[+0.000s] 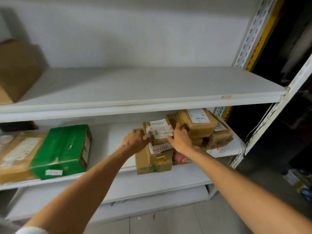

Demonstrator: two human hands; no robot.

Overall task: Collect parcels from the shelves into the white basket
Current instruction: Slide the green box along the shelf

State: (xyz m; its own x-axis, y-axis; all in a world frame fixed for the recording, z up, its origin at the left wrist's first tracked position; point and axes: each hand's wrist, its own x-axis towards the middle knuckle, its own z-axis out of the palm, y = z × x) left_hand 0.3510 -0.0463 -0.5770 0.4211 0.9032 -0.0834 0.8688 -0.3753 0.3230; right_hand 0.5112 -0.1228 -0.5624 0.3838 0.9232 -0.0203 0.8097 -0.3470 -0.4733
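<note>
- Cardboard with a white label across its top, the labelled parcel (159,130) sat at the peak of a stack (152,162) toward the right of the middle shelf (118,181), tucked beneath the board of the upper shelf (135,88)
- It lay directly between my two hands, long axis running left to right, so each end met one of them
- My left grip (136,141) had its fingers curled round the left end, and my right grip (180,140) wrapped the right end, fingertips pushed into the gap beside the neighbouring pile of parcels (197,124)
- Neither hand was nearer than the other, and I judged the way out ran straight toward me, kept low to pass under the upper board
- No white basket showed in my view
</note>
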